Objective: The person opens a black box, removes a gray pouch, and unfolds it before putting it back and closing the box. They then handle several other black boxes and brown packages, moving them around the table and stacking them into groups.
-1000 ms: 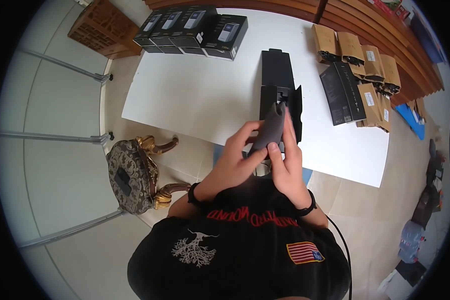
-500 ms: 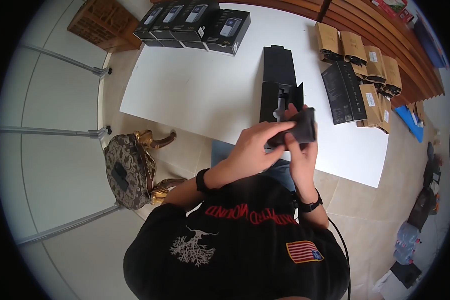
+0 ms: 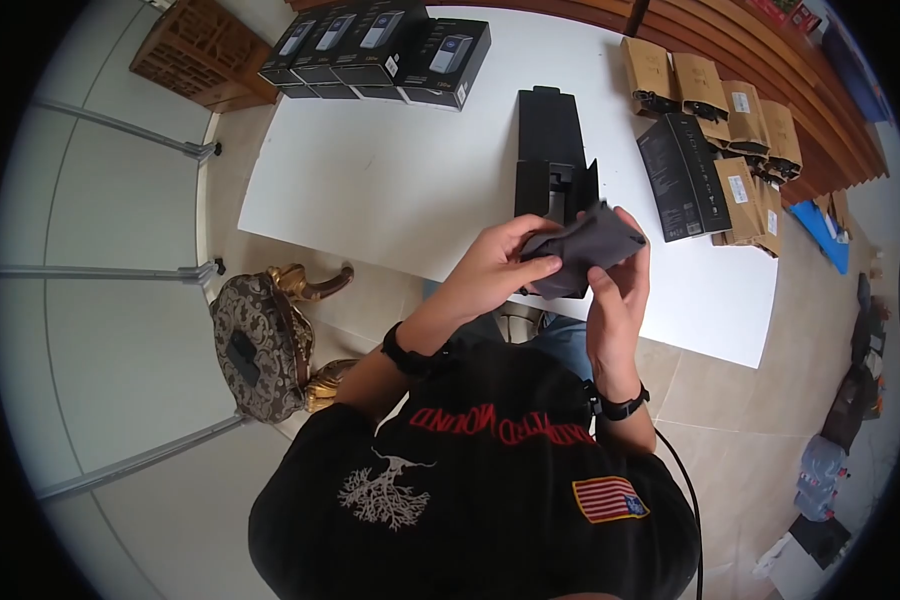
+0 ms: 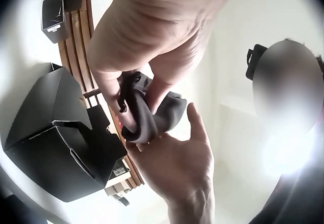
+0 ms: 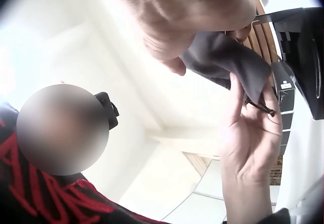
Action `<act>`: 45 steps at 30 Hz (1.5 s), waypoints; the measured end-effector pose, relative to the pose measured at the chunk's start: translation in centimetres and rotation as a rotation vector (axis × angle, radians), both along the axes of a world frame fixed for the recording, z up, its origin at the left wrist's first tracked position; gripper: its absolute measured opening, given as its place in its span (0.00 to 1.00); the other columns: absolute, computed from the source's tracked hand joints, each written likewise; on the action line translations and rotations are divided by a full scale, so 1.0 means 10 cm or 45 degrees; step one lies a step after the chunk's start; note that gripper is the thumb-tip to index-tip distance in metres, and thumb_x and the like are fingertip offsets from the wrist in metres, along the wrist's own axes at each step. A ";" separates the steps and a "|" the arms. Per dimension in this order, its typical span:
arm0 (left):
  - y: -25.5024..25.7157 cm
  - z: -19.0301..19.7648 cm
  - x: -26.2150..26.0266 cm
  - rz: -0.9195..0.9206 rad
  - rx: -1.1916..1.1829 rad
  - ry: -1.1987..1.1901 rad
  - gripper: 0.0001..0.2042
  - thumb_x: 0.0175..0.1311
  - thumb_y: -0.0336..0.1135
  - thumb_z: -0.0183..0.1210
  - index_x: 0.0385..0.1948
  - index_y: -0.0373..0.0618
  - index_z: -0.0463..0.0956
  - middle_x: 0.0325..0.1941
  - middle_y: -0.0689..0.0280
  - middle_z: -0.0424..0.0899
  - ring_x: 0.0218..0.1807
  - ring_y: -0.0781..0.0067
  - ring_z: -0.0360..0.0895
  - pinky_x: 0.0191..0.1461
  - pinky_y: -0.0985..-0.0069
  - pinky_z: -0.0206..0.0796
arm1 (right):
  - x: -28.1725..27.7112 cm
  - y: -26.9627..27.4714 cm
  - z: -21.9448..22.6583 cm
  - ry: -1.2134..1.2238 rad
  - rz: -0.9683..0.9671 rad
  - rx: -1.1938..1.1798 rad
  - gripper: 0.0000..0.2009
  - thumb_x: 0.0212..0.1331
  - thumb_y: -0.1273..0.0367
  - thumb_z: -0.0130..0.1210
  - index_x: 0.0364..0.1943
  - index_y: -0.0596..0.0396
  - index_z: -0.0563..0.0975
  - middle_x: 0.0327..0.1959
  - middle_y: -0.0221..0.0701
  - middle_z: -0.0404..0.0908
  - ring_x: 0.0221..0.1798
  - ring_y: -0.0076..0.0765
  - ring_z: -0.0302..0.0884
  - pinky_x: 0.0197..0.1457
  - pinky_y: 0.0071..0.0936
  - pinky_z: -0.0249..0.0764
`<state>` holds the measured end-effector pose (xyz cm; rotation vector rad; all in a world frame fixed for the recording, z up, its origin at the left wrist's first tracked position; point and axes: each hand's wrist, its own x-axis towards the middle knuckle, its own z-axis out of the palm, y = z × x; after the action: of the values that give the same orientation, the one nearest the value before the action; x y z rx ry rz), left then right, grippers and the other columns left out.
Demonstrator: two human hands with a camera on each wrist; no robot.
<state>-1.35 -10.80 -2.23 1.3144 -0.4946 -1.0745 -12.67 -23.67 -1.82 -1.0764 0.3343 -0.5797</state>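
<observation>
A dark grey fabric pouch (image 3: pixel 590 245) with a thin black drawstring (image 4: pixel 123 95) is held up between both hands, over the near end of an open black box (image 3: pixel 532 190). My left hand (image 3: pixel 490 272) pinches one end of it between thumb and fingers; the cord hangs beside those fingers in the left wrist view. At the other end, my right hand (image 3: pixel 618 305) holds the pouch with its fingers behind the fabric and its thumb at the lower edge. The fabric looks folded and soft. What may be inside the pouch is hidden.
Several black product boxes (image 3: pixel 370 45) stand at the table's back left. At the right, a dark box (image 3: pixel 682 180) leans beside several brown paper packets (image 3: pixel 740 110). The white table (image 3: pixel 370 190) ends just before my body. A patterned chair (image 3: pixel 255 345) stands at left.
The pouch has turned from upright to facing the right and has opened out flatter. Both hands first moved right with it, and the left hand has shifted its grip to the pouch's left end.
</observation>
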 end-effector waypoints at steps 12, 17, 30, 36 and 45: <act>0.04 -0.06 -0.08 0.195 -0.113 -0.123 0.08 0.60 0.22 0.63 0.38 0.37 0.74 0.41 0.64 0.81 0.44 0.81 0.78 0.48 0.82 0.71 | 0.07 0.11 0.05 0.148 -0.046 0.119 0.29 0.57 0.76 0.61 0.64 0.55 0.64 0.49 0.34 0.77 0.53 0.27 0.74 0.58 0.24 0.70; 0.01 -0.16 -0.13 0.511 -0.302 -0.404 0.08 0.58 0.21 0.64 0.32 0.38 0.73 0.35 0.67 0.82 0.36 0.84 0.78 0.39 0.84 0.71 | 0.11 0.20 0.04 0.034 0.008 0.093 0.33 0.55 0.79 0.62 0.65 0.54 0.62 0.51 0.34 0.75 0.55 0.29 0.73 0.61 0.26 0.69; 0.05 0.02 -0.27 0.445 -0.292 0.237 0.26 0.65 0.27 0.60 0.64 0.47 0.60 0.52 0.65 0.72 0.51 0.78 0.74 0.49 0.79 0.71 | 0.12 0.07 -0.19 0.230 -0.117 -0.192 0.18 0.56 0.78 0.63 0.51 0.63 0.74 0.42 0.31 0.81 0.43 0.22 0.77 0.49 0.21 0.73; -0.03 -0.15 -0.24 0.189 -0.349 0.235 0.36 0.60 0.21 0.62 0.69 0.46 0.52 0.61 0.66 0.68 0.63 0.74 0.67 0.63 0.74 0.65 | 0.09 0.05 -0.02 0.317 0.094 -0.352 0.27 0.54 0.80 0.60 0.62 0.65 0.69 0.51 0.33 0.79 0.51 0.25 0.76 0.57 0.21 0.70; -0.15 -0.17 -0.18 0.344 -0.204 -0.678 0.48 0.46 0.25 0.72 0.71 0.45 0.49 0.56 0.59 0.69 0.55 0.68 0.73 0.58 0.72 0.67 | 0.10 -0.11 0.11 0.319 0.438 -0.971 0.32 0.47 0.75 0.66 0.61 0.61 0.72 0.53 0.34 0.75 0.52 0.34 0.76 0.56 0.25 0.70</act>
<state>-3.17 -12.28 -3.90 1.4727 -0.7545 -0.4438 -11.64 -24.81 -0.70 -1.9060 0.1302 -0.2532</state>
